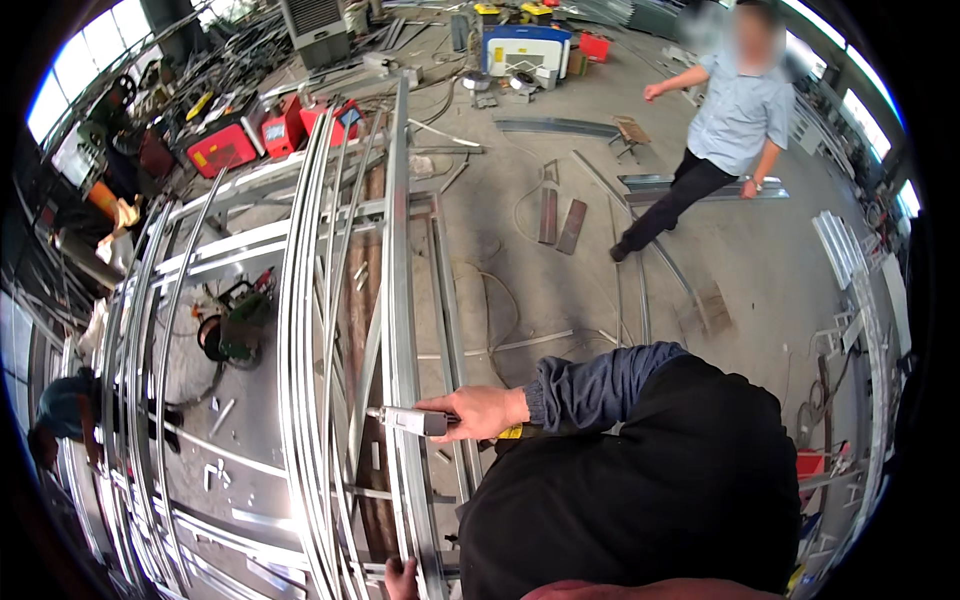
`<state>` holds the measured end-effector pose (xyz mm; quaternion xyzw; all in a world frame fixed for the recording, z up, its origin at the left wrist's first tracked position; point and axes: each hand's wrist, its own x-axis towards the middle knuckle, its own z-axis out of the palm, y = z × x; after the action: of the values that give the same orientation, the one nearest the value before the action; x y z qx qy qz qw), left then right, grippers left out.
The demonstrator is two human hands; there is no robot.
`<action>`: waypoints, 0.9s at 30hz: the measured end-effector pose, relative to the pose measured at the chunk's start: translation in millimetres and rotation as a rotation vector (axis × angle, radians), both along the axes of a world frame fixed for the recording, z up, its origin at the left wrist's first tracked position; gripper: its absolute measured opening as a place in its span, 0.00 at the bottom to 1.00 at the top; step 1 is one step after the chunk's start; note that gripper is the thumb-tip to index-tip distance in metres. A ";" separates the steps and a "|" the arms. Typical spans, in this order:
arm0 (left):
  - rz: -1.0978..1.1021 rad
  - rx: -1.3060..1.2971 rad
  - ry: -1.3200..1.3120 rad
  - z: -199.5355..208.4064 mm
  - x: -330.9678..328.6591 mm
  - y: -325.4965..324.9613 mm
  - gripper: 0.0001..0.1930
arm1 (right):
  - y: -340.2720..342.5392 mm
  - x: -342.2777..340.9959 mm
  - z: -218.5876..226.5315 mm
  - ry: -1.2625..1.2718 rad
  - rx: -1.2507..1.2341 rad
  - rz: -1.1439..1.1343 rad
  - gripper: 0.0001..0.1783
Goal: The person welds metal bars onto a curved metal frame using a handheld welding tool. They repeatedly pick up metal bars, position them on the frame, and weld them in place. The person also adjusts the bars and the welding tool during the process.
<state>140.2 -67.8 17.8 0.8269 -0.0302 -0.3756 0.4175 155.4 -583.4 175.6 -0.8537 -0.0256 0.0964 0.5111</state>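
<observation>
Gripping a boxy grey tool [413, 421] in the right hand [480, 412], with its narrow tip [374, 412] toward the left, over or against a long metal beam [397, 260]; impossible to tell which. Resting the left hand [402, 578] at the beam's lower end, too cropped to tell whether spread or curled. Working just right of slim silvery rods [293, 310], well apart from a person [745, 110] in light blue.

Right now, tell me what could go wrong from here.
The grey tool in your right hand, held over the long metal beam, could slip and scrape it. Your left hand, at the beam's edge, might get pinched if the beam shifts. The person in the pale blue shirt, mid-stride, could trip on the thin metal bar nearby.
</observation>
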 end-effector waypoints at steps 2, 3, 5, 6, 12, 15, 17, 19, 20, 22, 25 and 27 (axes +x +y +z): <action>-0.046 0.027 -0.042 24.3 13.6 -23.6 0.19 | -8.0 4.3 5.6 0.013 -0.026 -0.022 0.44; -0.050 0.033 -0.065 35.4 20.7 -38.0 0.18 | -9.1 9.8 7.8 0.024 -0.014 -0.024 0.44; -0.082 0.045 -0.093 49.3 32.5 -58.3 0.18 | -14.2 12.0 14.6 0.033 -0.005 -0.051 0.45; -0.097 0.049 -0.103 52.8 35.7 -66.5 0.18 | -17.8 10.4 19.9 0.023 -0.002 -0.061 0.46; -0.141 0.082 -0.127 72.4 50.3 -85.8 0.17 | -44.8 11.5 10.6 -0.211 -0.045 -0.282 0.34; -0.120 0.098 -0.131 80.8 51.1 -76.9 0.17 | -56.0 13.6 21.7 -0.161 -0.090 -0.312 0.31; -0.104 0.104 -0.136 87.9 49.3 -71.2 0.17 | -63.4 9.9 11.6 -0.147 -0.143 -0.360 0.29; -0.090 0.104 -0.141 92.5 48.0 -68.5 0.17 | -69.5 6.7 2.0 -0.127 -0.160 -0.366 0.25; -0.080 0.106 -0.142 94.3 45.5 -65.9 0.16 | -71.8 7.1 1.6 -0.075 -0.147 -0.343 0.23; -0.051 0.111 -0.142 99.6 40.9 -60.7 0.16 | -71.3 10.2 -3.6 0.012 -0.080 -0.298 0.23; -0.004 0.129 -0.138 107.1 29.7 -49.0 0.16 | -67.1 17.0 -17.1 0.075 -0.021 -0.244 0.25; 0.034 0.145 -0.134 110.0 23.1 -38.8 0.16 | -66.4 22.3 -25.7 0.076 -0.055 -0.210 0.26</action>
<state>163.3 -106.6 127.8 0.8786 -0.0169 -0.3133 0.3599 177.7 -649.8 149.9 -0.8612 0.0858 0.0753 0.4954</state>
